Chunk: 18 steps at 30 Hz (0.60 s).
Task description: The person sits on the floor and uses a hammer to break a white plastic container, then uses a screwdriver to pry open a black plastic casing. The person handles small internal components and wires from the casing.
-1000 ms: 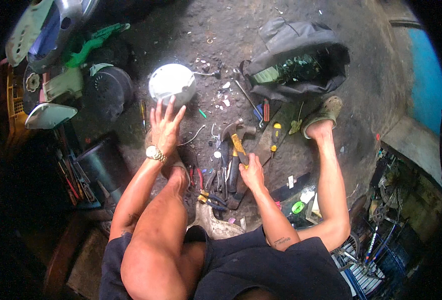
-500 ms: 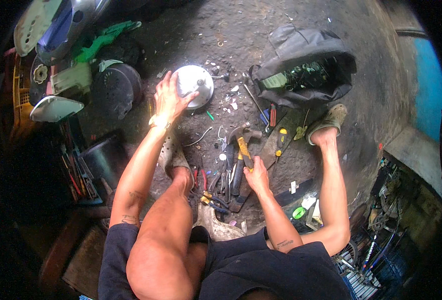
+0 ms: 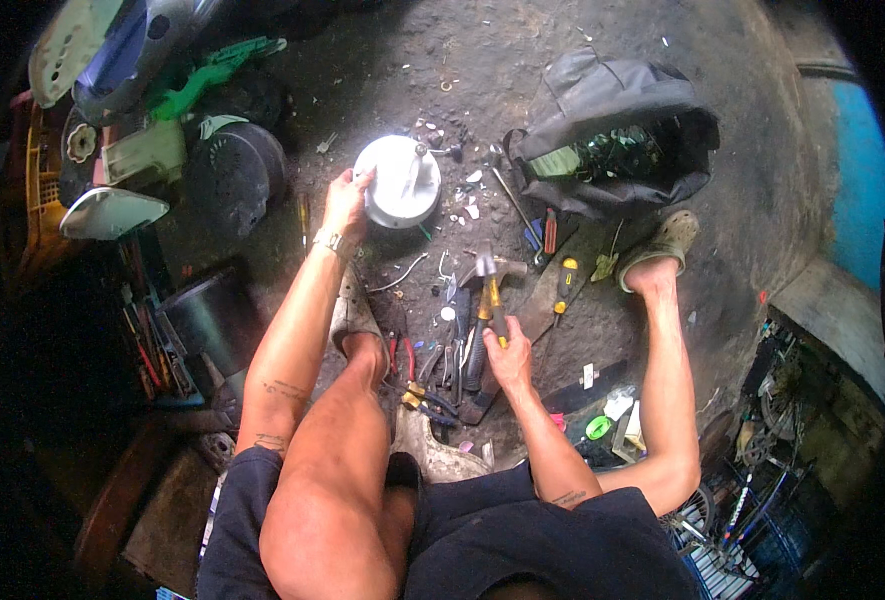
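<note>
White, likely light and stiff, the round thing [image 3: 398, 190] is held well at its nine o'clock rim by the left hand [image 3: 343, 208], a hammer [image 3: 498, 308] by the right hand [image 3: 509, 357].

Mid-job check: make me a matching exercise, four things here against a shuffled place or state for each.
Things:
1. White round disc
2. Yellow-and-black tool
3. Dark bag
4. Red-handled tool

Places and states:
A. Gaping open
B. Just right of the left clog
C. Held at its edge by the left grip
D. In the right grip

Pairs: 1-C, 2-D, 3-A, 4-B
</note>
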Each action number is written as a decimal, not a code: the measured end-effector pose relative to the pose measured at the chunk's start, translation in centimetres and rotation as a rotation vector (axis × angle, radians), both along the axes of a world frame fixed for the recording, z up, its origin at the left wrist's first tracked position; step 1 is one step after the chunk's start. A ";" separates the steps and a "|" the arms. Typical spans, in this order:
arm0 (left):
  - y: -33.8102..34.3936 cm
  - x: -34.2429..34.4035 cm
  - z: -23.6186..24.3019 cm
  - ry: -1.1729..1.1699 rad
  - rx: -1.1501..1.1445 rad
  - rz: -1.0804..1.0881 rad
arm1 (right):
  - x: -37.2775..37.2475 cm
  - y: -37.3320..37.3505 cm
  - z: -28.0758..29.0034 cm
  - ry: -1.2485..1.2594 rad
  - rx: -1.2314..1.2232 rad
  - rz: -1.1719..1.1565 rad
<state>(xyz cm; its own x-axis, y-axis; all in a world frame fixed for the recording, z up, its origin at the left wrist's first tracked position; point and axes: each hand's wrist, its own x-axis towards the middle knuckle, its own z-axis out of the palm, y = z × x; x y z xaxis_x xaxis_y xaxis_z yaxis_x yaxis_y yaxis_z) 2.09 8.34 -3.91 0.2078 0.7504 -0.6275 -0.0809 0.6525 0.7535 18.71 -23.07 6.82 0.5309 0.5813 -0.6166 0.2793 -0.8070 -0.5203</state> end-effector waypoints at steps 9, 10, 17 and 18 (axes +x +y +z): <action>0.2 1.5 1.7 0.321 0.002 0.111 | -2.3 10.7 10.2 0.500 0.961 -0.307; -0.1 1.9 2.8 0.288 0.017 0.103 | -2.4 12.4 10.5 0.419 1.194 -0.247; -3.0 1.6 4.3 0.574 0.249 -0.035 | -1.9 11.7 7.7 0.340 0.430 -0.158; -3.2 0.8 4.6 0.483 0.162 -0.098 | -1.9 11.0 11.1 0.429 0.547 -0.220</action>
<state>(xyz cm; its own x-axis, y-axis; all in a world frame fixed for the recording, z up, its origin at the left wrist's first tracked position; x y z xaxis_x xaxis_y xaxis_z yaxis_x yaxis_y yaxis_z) 2.87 5.18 0.69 -0.0026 0.8376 -0.5463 0.3572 0.5110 0.7818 16.84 -12.02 17.88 0.4478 0.7734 -0.4486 -0.1789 -0.4141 -0.8925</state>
